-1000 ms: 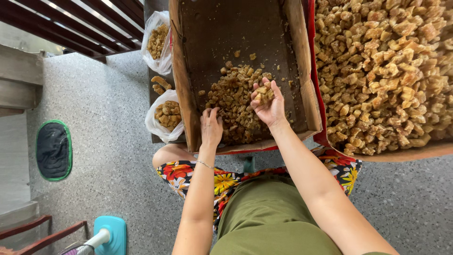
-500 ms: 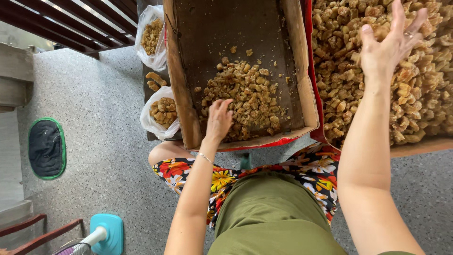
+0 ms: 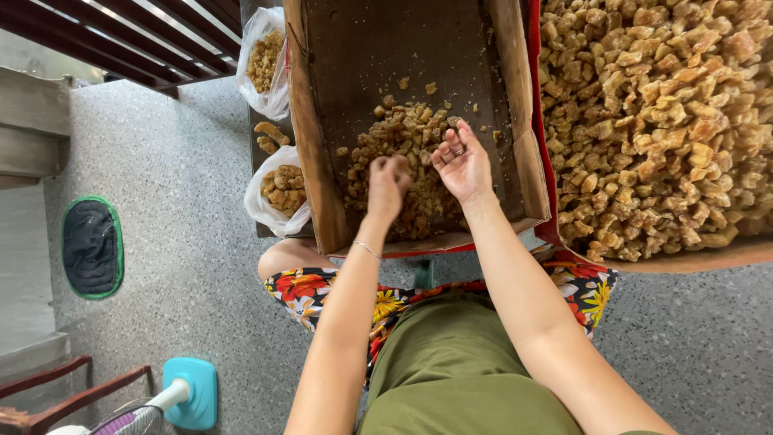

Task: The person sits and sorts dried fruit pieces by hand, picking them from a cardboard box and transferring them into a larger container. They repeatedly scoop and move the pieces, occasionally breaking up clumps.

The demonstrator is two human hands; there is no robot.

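Back from the big heap on the right, the right hand [image 3: 463,165] now hovers over the small pile of golden-brown chunks [image 3: 407,157] in the cardboard tray [image 3: 310,137], while the left hand [image 3: 388,184] has curled up over that same pile.

Far left, a dark mat with a green rim [image 3: 93,247] lies on the speckled floor, and below it stands the turquoise base of a fan [image 3: 191,392]. Just left of the tray sit two clear plastic bags of the same chunks, one at the top [image 3: 266,60] and one lower down [image 3: 282,193], with loose pieces between them.

The left hand is bunched into a loose fist on the pile; whether it grips any pieces I cannot tell. Just beside it, the right hand is spread, palm up and fingers lightly curved, holding nothing, with a ring on one finger.

Right of the tray, a red-edged tray [image 3: 541,145] carries a large heap of chunks [image 3: 660,121].
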